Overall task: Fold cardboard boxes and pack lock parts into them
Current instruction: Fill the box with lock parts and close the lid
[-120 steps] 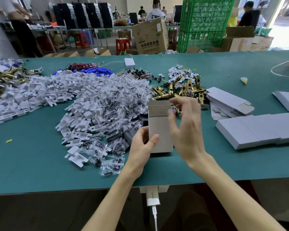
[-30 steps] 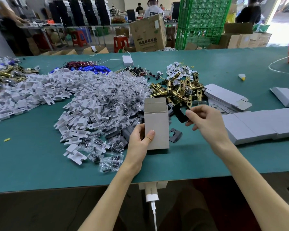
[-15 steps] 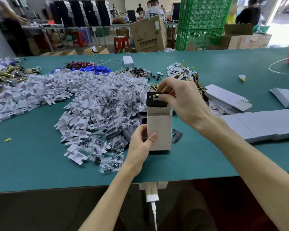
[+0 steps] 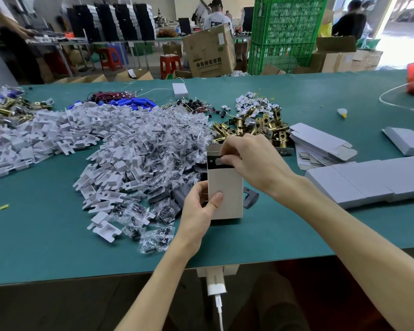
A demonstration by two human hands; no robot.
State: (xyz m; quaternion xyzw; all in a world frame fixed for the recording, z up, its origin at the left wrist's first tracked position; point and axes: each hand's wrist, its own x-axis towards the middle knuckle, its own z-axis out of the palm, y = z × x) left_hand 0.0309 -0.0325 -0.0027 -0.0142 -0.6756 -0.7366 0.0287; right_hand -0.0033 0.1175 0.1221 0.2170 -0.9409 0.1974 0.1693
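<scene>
A small grey cardboard box [image 4: 226, 194] stands upright on the green table [image 4: 46, 240], its top open. My left hand [image 4: 198, 211] grips its lower left side, thumb across the front. My right hand [image 4: 251, 158] is at the open top and pinches a black lock plate [image 4: 219, 162] that sits partly inside the box. A second black plate [image 4: 250, 198] lies on the table just right of the box. Brass latch bodies [image 4: 253, 127] are heaped behind the box.
White plastic inserts [image 4: 58, 137] and bagged screws [image 4: 158, 149] spread across the left and middle. Flat box blanks [image 4: 320, 142] and folded grey boxes [image 4: 368, 180] lie at the right. Crates, cartons and people are beyond the table's far edge.
My right hand picked up a black plate from the table, carried it to the box's open top and has pushed it further in. My left hand kept hold of the box.
</scene>
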